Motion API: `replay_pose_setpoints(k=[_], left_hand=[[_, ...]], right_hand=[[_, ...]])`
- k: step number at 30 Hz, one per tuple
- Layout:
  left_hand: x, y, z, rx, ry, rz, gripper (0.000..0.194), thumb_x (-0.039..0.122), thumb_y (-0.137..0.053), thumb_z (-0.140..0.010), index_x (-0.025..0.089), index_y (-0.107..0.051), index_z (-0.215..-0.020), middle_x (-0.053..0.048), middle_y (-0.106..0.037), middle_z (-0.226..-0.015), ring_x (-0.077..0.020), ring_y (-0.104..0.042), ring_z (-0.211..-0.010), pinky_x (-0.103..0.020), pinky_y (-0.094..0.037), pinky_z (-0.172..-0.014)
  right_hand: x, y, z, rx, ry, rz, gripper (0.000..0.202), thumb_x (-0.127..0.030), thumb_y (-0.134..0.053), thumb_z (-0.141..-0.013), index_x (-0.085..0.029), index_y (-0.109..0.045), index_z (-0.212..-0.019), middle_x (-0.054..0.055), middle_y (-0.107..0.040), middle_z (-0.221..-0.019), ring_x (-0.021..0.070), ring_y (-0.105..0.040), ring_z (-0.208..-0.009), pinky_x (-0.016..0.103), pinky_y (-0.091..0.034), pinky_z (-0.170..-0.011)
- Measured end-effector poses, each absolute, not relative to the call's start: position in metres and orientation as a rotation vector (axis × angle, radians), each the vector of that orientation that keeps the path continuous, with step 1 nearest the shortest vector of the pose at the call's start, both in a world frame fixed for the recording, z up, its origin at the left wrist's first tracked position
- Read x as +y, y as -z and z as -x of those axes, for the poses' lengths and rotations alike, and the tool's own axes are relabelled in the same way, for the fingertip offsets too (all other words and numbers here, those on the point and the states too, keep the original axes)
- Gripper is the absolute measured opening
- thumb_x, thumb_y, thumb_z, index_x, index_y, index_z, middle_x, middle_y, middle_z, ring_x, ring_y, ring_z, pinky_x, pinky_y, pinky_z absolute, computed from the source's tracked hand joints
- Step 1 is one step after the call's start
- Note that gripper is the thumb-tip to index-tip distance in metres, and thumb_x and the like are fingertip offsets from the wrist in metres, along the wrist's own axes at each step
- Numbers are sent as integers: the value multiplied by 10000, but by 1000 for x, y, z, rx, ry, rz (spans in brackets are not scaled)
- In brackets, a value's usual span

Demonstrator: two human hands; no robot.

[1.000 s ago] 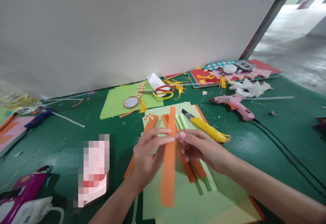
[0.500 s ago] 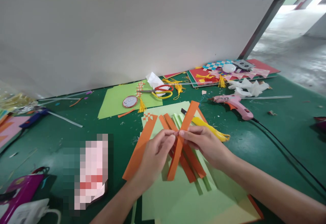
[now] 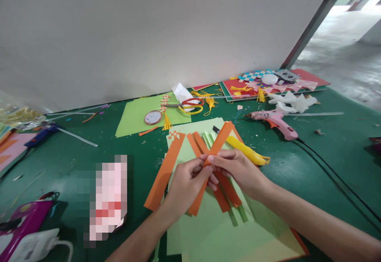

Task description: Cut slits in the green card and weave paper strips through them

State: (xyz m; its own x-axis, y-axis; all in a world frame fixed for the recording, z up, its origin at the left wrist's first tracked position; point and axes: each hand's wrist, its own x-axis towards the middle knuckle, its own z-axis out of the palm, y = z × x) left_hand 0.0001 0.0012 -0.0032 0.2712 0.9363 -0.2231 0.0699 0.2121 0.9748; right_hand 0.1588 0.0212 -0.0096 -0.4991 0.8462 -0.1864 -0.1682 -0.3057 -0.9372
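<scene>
An orange paper strip [image 3: 220, 139] slants between my hands, lifted over the papers. My left hand [image 3: 189, 180] pinches it near the middle, thumb on top. My right hand [image 3: 238, 168] grips the same strip just above, its thumb pressed on the face. Beneath lie more orange strips [image 3: 222, 198] and folded light green strips [image 3: 242, 214] on pale green sheets [image 3: 208, 238]. A wider orange strip [image 3: 165, 170] rests left of my left hand, with a small orange-and-white woven piece [image 3: 174, 135] at its top. A yellow-handled craft knife [image 3: 247, 151] lies beyond my right hand.
A pink glue gun [image 3: 276, 122] with a black cord lies at right. Scissors [image 3: 192, 106], a round tin [image 3: 152, 117] and yellow tassels [image 3: 210, 104] are at the back. At left are a blurred-out pink object [image 3: 110, 198], a purple tool [image 3: 28, 222] and a white plug [image 3: 38, 246].
My left hand has shifted right and closed onto the orange strip beside my right hand. The strip's lower end has swung slightly left.
</scene>
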Motion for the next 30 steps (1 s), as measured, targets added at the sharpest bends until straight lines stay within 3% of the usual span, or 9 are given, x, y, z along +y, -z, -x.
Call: replay_pose_setpoints(k=[5, 10, 16, 19, 23, 27, 30], left_hand=[[2, 2, 1, 1085, -765, -1131, 266, 364, -602, -907, 155, -621, -743, -42, -698, -670, -160, -680, -577, -270, -556, -604], [2, 0, 1, 1106, -735, -1104, 264, 376, -611, -901, 163, -624, -747, -34, -705, -664, -146, -682, -575, -241, -524, -587], [1, 0, 2, 1099, -653, -1153, 269, 369, -586, -917, 167, -625, -745, -47, -726, -710, -151, -695, -606, -237, -503, -587], [1, 0, 2, 1075, -649, -1128, 256, 353, -592, -914, 165, -627, -744, -43, -725, -709, -148, -696, -603, -235, -509, -601], [2, -1, 2, 1070, -628, -1107, 256, 347, -600, -910, 151, -631, -748, -44, -722, -690, -143, -688, -586, -230, -515, -599], [4, 2, 2, 1056, -619, -1110, 276, 366, -587, -923, 142, -627, -768, -54, -732, -718, -147, -693, -605, -241, -530, -619], [4, 2, 3, 1062, -621, -1125, 289, 376, -581, -929, 141, -622, -767, -56, -735, -726, -148, -695, -609, -244, -532, -624]], right_hand=[[25, 10, -164, -1196, -1757, 1059, 454, -501, -656, -829, -190, -518, -529, -38, -442, -490, 128, -506, -535, 290, -365, -563], [34, 11, -173, -1154, -1593, 1127, 513, -509, -705, -791, -203, -435, -480, -38, -255, -539, 170, -527, -716, 285, -285, -571], [43, 6, -181, -1085, -1518, 1163, 472, -505, -714, -780, -199, -497, -495, -6, -422, -597, 132, -376, -602, 308, -226, -542], [45, 5, -183, -1038, -1508, 1168, 416, -485, -730, -771, -201, -556, -522, -17, -383, -583, 124, -307, -583, 310, -206, -533], [46, 6, -185, -992, -1490, 1150, 412, -477, -746, -763, -192, -575, -519, -18, -382, -575, 116, -299, -579, 305, -201, -519], [50, 8, -190, -867, -1439, 1093, 370, -437, -768, -761, -175, -614, -550, 18, -582, -769, 91, -338, -594, 283, -240, -513], [53, 8, -192, -787, -1425, 1071, 334, -401, -781, -758, -174, -634, -562, 29, -639, -896, 84, -379, -619, 265, -266, -506]])
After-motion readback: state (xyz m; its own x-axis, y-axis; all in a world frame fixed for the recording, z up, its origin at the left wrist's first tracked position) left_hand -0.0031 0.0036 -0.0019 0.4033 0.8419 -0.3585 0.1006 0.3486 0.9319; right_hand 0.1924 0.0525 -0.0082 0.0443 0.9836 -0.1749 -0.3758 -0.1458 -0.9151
